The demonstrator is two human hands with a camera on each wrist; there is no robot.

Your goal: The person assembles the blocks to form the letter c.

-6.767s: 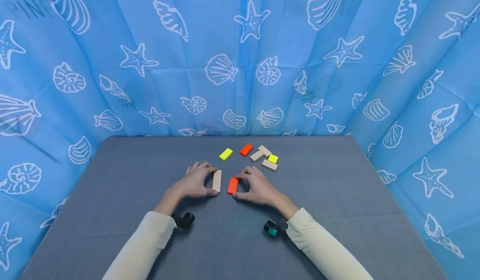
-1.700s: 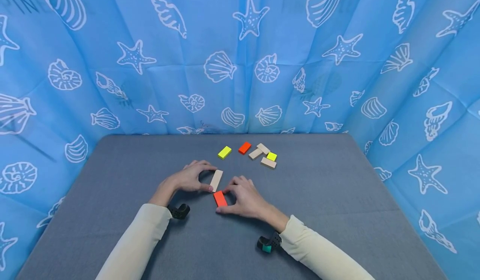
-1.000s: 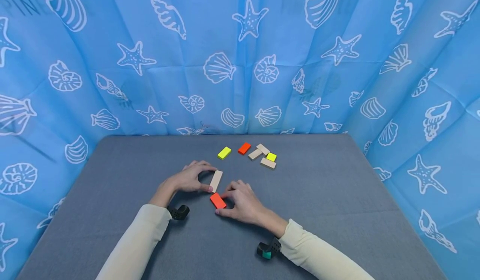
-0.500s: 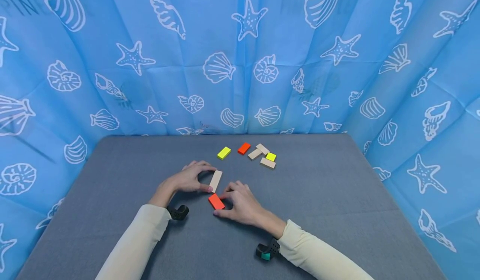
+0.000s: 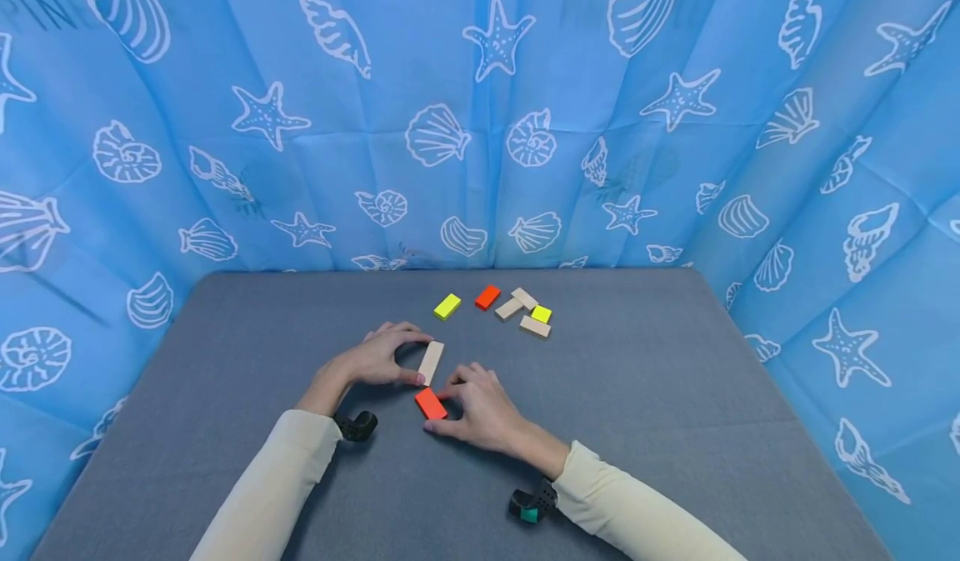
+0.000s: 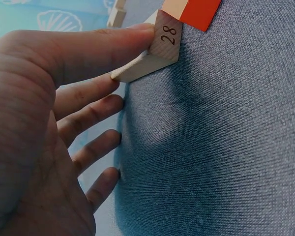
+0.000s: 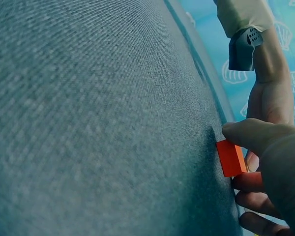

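Though near left hand [image 5: 378, 359], red block [image 5: 431, 404] within pinch of right hand [image 5: 483, 411]

Up top, the head view looks forward and down over the grey cloth-covered table [image 5: 637, 428] to the blue shell-printed fabric curtain [image 5: 420, 69]. In tight, the left wrist view, turned sideways, peers past the bare left hand [image 5: 378, 358] at the pale wooden oblong block [image 5: 431, 364]. Right wrist, also sideways, skims low past the bare right hand [image 5: 482, 411] toward the left hand. All three catch the orange-red oblong block [image 5: 431, 404]!
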